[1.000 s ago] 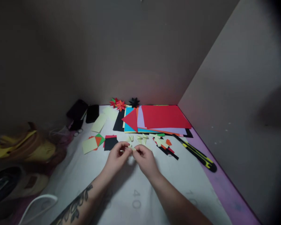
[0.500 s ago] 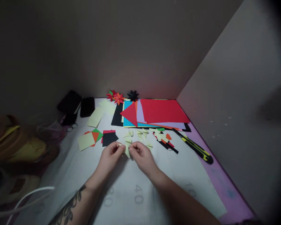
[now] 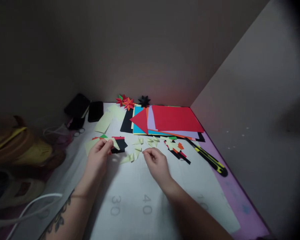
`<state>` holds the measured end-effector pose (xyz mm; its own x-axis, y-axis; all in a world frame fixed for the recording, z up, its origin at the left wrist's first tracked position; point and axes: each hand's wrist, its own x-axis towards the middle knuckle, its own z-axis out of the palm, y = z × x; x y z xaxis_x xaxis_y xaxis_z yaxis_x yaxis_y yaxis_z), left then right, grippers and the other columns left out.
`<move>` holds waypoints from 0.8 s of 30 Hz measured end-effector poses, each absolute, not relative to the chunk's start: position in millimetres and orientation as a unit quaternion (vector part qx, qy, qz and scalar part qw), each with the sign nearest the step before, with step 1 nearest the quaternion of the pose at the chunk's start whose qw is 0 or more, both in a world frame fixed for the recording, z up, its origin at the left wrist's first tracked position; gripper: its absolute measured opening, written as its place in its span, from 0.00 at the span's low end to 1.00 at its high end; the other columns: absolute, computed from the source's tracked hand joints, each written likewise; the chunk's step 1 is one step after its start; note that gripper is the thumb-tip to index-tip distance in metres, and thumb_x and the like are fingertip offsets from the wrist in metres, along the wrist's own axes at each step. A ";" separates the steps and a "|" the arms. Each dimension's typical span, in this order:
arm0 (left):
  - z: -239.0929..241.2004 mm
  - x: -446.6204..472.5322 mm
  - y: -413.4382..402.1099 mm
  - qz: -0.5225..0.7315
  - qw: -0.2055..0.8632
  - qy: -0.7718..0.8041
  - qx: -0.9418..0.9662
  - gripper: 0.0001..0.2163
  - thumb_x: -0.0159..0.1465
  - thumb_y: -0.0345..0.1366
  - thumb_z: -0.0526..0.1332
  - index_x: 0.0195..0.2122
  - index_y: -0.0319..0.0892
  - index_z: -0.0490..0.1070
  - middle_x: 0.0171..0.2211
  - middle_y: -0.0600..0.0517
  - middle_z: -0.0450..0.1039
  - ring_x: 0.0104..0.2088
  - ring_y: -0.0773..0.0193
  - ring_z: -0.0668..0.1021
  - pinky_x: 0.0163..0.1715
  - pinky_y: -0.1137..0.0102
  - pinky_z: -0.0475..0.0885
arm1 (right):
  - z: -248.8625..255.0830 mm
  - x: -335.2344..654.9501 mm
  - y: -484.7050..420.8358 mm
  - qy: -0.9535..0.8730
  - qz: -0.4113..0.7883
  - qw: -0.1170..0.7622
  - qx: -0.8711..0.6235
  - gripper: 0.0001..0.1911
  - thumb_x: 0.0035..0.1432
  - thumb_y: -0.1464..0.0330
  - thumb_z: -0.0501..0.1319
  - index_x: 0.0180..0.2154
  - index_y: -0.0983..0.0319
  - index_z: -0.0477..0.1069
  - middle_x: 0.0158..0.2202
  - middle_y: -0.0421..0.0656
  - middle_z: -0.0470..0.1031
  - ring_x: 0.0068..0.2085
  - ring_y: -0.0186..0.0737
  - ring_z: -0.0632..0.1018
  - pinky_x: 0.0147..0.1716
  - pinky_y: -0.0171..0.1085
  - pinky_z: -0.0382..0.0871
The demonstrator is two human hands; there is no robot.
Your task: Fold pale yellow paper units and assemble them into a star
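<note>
My left hand [image 3: 98, 154] is pinched shut on a pale yellow paper piece [image 3: 115, 144], whose pointed end sticks out past the fingertips above black paper squares [image 3: 120, 146]. Beneath and beside that hand, a pale yellow square [image 3: 89, 146] shows from a small pile, with bits of orange and green. My right hand [image 3: 156, 163] is closed with its thumb and fingertips together; whether anything is in them is hidden. Just left of its fingertips lie folded pale yellow pieces [image 3: 137, 153], and another folded piece [image 3: 128, 158] rests nearer to me.
Coloured sheets [image 3: 177, 118] are stacked at the back, beside red-orange paper stars [image 3: 128, 104] and a black star [image 3: 144, 101]. Paper scraps [image 3: 175, 146] and a box cutter [image 3: 211, 160] lie right. Scissors [image 3: 79, 132] and a phone-like black object [image 3: 95, 111] sit left.
My hands have parted; the left moved left to the paper pile, the right shifted slightly right. A folded pale yellow piece now lies on the table near where they were together.
</note>
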<state>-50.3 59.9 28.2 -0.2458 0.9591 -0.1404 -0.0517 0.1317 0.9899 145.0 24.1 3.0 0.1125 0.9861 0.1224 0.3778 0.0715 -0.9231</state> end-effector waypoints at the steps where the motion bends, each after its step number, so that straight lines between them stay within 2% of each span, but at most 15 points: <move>1: 28.2 -52.6 61.8 0.516 0.491 0.584 0.390 0.12 0.52 0.44 0.64 0.24 0.41 0.66 0.23 0.55 0.66 0.24 0.68 0.66 0.24 0.74 0.60 | 3.1 142.8 25.3 -0.604 0.314 0.427 -0.595 0.09 0.59 0.68 0.56 0.30 0.61 0.73 0.30 0.42 0.74 0.32 0.38 0.73 0.32 0.34 0.64; 5: 28.7 -52.6 61.7 0.459 0.538 0.578 0.407 0.14 0.50 0.45 0.65 0.21 0.42 0.64 0.21 0.56 0.65 0.22 0.69 0.65 0.23 0.74 0.59 | 6.6 122.5 31.0 -0.725 0.248 0.272 -0.583 0.10 0.61 0.71 0.54 0.35 0.59 0.75 0.36 0.43 0.75 0.38 0.40 0.75 0.37 0.35 0.64; 7: 30.3 -53.4 60.4 0.444 0.548 0.575 0.414 0.14 0.50 0.45 0.65 0.20 0.42 0.63 0.19 0.57 0.63 0.21 0.69 0.64 0.22 0.74 0.57 | 10.9 110.6 35.1 -0.761 0.201 0.189 -0.587 0.11 0.61 0.71 0.53 0.40 0.59 0.74 0.40 0.46 0.74 0.40 0.42 0.75 0.37 0.37 0.63; 9: 33.2 -57.3 60.1 0.406 0.557 0.573 0.444 0.15 0.49 0.46 0.65 0.19 0.42 0.63 0.17 0.57 0.61 0.19 0.70 0.62 0.20 0.75 0.55 | 15.1 101.0 39.6 -0.780 0.173 0.119 -0.589 0.09 0.59 0.70 0.56 0.40 0.60 0.73 0.41 0.48 0.73 0.40 0.45 0.75 0.35 0.38 0.63; 13: 40.1 -69.1 60.6 0.323 0.534 0.586 0.516 0.15 0.48 0.46 0.65 0.18 0.42 0.64 0.15 0.58 0.58 0.17 0.70 0.59 0.18 0.75 0.51 | 17.5 90.0 45.8 -0.773 0.171 0.070 -0.607 0.10 0.54 0.70 0.58 0.40 0.62 0.71 0.42 0.49 0.72 0.39 0.46 0.76 0.33 0.38 0.63; 16: 42.9 -74.3 61.0 0.315 0.522 0.594 0.525 0.15 0.48 0.47 0.65 0.18 0.42 0.65 0.16 0.58 0.59 0.18 0.70 0.60 0.17 0.75 0.51 | 14.1 88.2 44.6 -0.763 0.212 0.085 -0.605 0.08 0.53 0.72 0.58 0.37 0.62 0.72 0.40 0.47 0.71 0.38 0.44 0.75 0.33 0.38 0.63; 18: 43.0 -74.8 60.8 0.317 0.534 0.588 0.519 0.15 0.48 0.47 0.65 0.18 0.42 0.64 0.16 0.58 0.57 0.17 0.70 0.59 0.17 0.75 0.51 | 12.1 91.1 40.4 -0.753 0.254 0.125 -0.594 0.06 0.53 0.74 0.57 0.32 0.61 0.72 0.37 0.44 0.70 0.36 0.40 0.74 0.34 0.37 0.63; 21: 43.0 -71.5 57.8 0.327 0.581 0.555 0.497 0.15 0.49 0.46 0.65 0.18 0.42 0.64 0.18 0.56 0.63 0.19 0.68 0.63 0.19 0.74 0.56 | 12.9 102.9 31.1 -0.730 0.335 0.243 -0.544 0.05 0.51 0.76 0.59 0.27 0.60 0.70 0.34 0.41 0.66 0.36 0.37 0.73 0.37 0.34 0.65; 24: 45.8 -63.7 50.9 0.334 0.631 0.491 0.499 0.14 0.52 0.45 0.66 0.20 0.41 0.68 0.31 0.48 0.74 0.30 0.62 0.73 0.28 0.71 0.66 | 15.9 120.1 23.1 -0.650 0.382 0.389 -0.529 0.03 0.53 0.74 0.59 0.29 0.61 0.70 0.43 0.44 0.65 0.46 0.39 0.72 0.39 0.33 0.67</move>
